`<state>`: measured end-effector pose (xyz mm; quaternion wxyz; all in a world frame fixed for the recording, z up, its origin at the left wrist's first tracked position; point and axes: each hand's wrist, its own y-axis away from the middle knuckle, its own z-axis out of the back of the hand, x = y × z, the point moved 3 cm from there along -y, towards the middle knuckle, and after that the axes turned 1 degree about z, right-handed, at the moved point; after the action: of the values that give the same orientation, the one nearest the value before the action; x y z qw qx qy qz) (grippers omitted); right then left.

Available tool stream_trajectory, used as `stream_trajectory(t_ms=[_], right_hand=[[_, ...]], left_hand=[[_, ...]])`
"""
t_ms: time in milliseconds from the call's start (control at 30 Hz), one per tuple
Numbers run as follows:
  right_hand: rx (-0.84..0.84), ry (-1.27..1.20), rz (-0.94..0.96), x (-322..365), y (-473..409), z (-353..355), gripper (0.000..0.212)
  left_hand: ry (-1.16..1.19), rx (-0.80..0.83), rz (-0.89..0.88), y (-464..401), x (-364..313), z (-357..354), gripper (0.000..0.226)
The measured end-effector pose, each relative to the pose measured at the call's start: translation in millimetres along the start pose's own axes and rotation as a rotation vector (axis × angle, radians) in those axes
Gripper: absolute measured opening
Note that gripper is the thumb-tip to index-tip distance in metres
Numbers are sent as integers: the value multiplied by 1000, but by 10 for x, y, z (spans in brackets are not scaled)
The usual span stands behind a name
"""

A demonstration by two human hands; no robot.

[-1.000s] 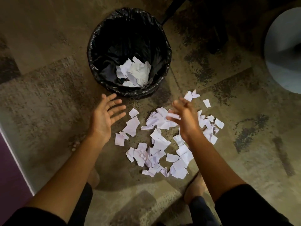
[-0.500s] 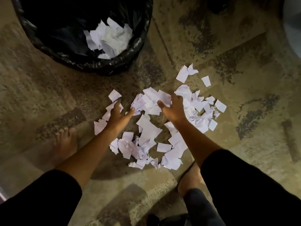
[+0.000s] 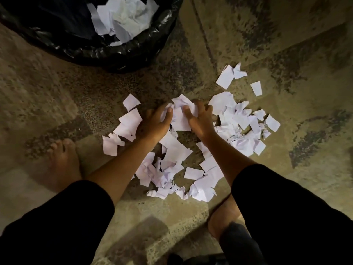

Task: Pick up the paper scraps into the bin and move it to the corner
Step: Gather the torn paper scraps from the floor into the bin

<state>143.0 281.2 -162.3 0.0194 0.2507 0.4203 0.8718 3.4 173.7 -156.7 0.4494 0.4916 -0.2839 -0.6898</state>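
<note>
Fingers (image 3: 169,111) of the left hand (image 3: 154,125) are curled inward against a bunch of paper scraps (image 3: 181,115); fingers (image 3: 188,112) of the right hand (image 3: 200,123) curl against the same bunch from the opposite side. The two hands press the bunch between them, low over the floor (image 3: 57,96).

Loose scraps (image 3: 242,121) lie scattered on the floor around both hands: a group to the right, a group near the left wrist, and a crumpled group between the forearms toward the viewer. Two separate pieces (image 3: 228,76) lie farther out, to the upper right.

The bin (image 3: 133,52), lined with a black plastic bag, stands on the floor at the upper left, beyond the hands and apart from the scattered scraps. White paper (image 3: 124,18) is visible inside it.

Both forearms are bare below dark sleeves (image 3: 286,207). A bare foot (image 3: 65,161) rests on the floor left of the left forearm; a second foot (image 3: 225,215) is partly visible below the right forearm.
</note>
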Motion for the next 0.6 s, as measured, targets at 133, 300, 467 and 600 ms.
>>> stream_trajectory(t_ms=[133,300,467,600], right_hand=[[20,-98,70,71,54,-96,68],[22,-188,74,-67,87,-128,79],[84,-296,89,21,377,22,49],[119,-359,81,102,659,175,41]], left_hand=[[-59,-52,26,40,-121,-79,52],[207,-43,58,276,-234,-84,51],[459,-36,99,522,-307,-29,58],[601,4,124,755,-398,94,65]])
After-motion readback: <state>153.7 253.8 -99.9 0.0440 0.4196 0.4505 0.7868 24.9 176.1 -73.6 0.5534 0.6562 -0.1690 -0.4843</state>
